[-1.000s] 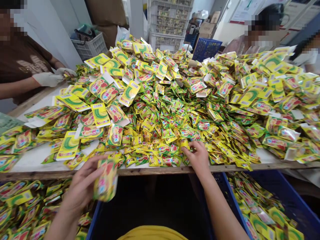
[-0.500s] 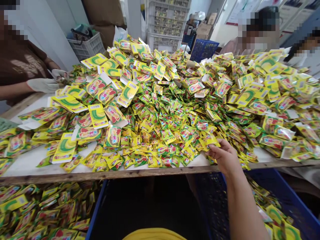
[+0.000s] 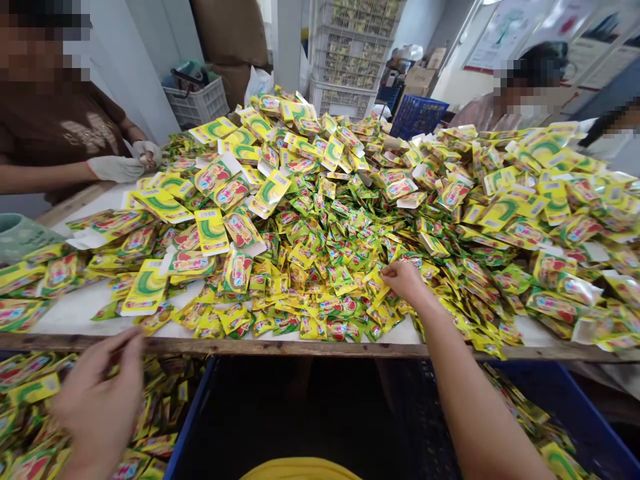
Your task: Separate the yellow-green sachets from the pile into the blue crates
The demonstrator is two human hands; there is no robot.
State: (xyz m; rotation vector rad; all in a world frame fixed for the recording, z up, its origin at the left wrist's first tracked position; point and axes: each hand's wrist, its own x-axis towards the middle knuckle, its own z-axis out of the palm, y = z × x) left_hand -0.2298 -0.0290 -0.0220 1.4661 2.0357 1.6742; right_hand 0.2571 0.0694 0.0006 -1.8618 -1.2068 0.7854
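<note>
A big heap of yellow-green snack packets (image 3: pixel 330 220) covers the white table (image 3: pixel 75 310). My right hand (image 3: pixel 406 280) reaches into the near part of the heap. Its fingers are pinched on a small yellow packet (image 3: pixel 377 283). My left hand (image 3: pixel 100 400) hovers below the table's edge, over a bin of the same packets (image 3: pixel 30 400). The back of this hand faces me, its fingers stretch loosely upward, and nothing shows in them. Larger flat sachets (image 3: pixel 213 230) lie at the left of the heap.
A person with white gloves (image 3: pixel 117 168) works at the table's left side; two more people sit at the far right. A blue bin (image 3: pixel 580 413) with packets stands under the table at right. White crates (image 3: pixel 345 100) and a blue crate (image 3: pixel 417 115) stand behind. A green container (image 3: pixel 20 235) sits at left.
My left hand held a packet a second ago, left the view, and is back over the left bin without it. My right hand swung right, then returned to the heap's middle.
</note>
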